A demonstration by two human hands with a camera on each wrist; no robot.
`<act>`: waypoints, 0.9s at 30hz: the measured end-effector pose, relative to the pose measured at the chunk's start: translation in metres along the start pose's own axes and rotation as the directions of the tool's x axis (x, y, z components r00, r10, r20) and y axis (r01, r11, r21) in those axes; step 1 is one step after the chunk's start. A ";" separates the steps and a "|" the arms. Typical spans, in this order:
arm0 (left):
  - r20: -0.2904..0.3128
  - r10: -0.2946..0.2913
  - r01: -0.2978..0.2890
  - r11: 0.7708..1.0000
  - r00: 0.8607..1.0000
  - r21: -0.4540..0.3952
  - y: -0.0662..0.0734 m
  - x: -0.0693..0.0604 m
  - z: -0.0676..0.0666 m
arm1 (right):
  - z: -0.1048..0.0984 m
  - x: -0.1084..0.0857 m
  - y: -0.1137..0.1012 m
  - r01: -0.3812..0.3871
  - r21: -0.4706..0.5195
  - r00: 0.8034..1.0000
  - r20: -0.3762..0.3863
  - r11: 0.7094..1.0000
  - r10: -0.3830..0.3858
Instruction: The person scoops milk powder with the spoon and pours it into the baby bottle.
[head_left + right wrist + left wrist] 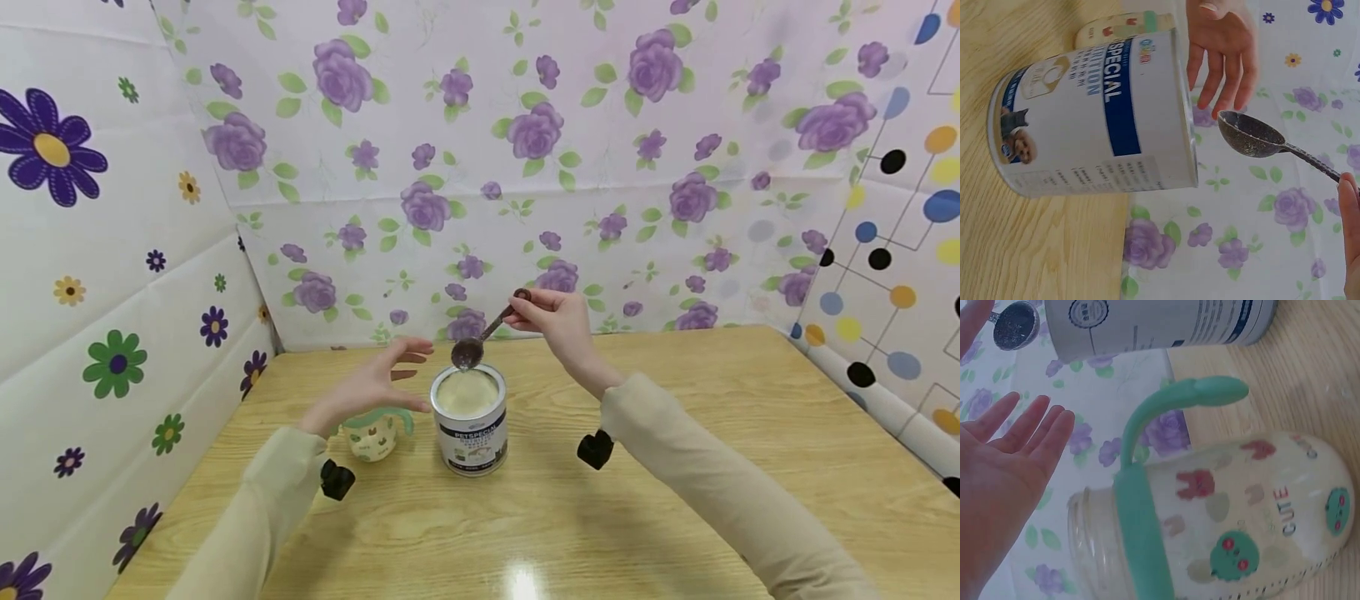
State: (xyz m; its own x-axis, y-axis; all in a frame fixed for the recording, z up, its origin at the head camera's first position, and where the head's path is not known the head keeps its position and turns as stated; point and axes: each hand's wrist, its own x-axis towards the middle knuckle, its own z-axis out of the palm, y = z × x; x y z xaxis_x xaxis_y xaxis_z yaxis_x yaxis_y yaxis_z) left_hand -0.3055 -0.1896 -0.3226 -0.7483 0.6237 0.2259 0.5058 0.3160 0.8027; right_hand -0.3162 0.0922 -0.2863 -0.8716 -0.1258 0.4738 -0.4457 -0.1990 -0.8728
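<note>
As the brown spoon (467,354) is pinched by its handle between the thumb and fingers of the right hand (555,327), its bowl is held out to the left of that hand and below it, above the far rim of the can (470,442); a gap between the two is shown from the right wrist. Pale specks are seen on the bowl, but whether a load is carried cannot be told. Lower than the right hand and to its left, the can is stood upright, pale contents (467,393) seen in its mouth. Just beside the rim, the left hand (377,382) is held with thumb and fingers well apart. Below that hand, a cream bottle (373,439) is stood, its green handle (1185,397) pointed canward, its threaded neck (1094,540) bared. Under both hands, a wood-grained table (675,467) is spread; beyond them, a rose-printed cloth (517,221) is hung, and left of the left hand, a daisy-printed sheet (165,308).
</note>
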 end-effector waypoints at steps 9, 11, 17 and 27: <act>0.012 -0.014 0.014 1.000 1.000 -0.002 -0.007 0.006 0.017 | 0.012 -0.026 -0.014 0.060 -0.131 0.995 0.084 0.990 -0.049; 0.008 -0.022 0.022 1.000 1.000 -0.005 -0.009 0.007 0.020 | 0.015 -0.029 -0.013 0.087 -0.142 0.993 0.091 0.986 -0.075; 0.003 -0.038 0.038 0.999 0.999 -0.003 -0.013 0.008 0.027 | 0.017 -0.038 -0.005 0.165 -0.198 0.983 0.115 0.966 -0.144; 0.016 -0.067 0.067 0.998 0.998 -0.015 -0.018 0.009 0.035 | 0.017 -0.044 0.006 0.209 -0.241 0.972 0.157 0.948 -0.175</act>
State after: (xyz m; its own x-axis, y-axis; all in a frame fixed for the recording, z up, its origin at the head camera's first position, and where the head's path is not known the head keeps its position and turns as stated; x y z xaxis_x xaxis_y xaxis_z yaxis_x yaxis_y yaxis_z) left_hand -0.3065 -0.1647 -0.3543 -0.7733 0.6127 0.1628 0.4479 0.3463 0.8243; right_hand -0.2768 0.0802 -0.3103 -0.7373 -0.2398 0.6315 -0.6540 0.0192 -0.7563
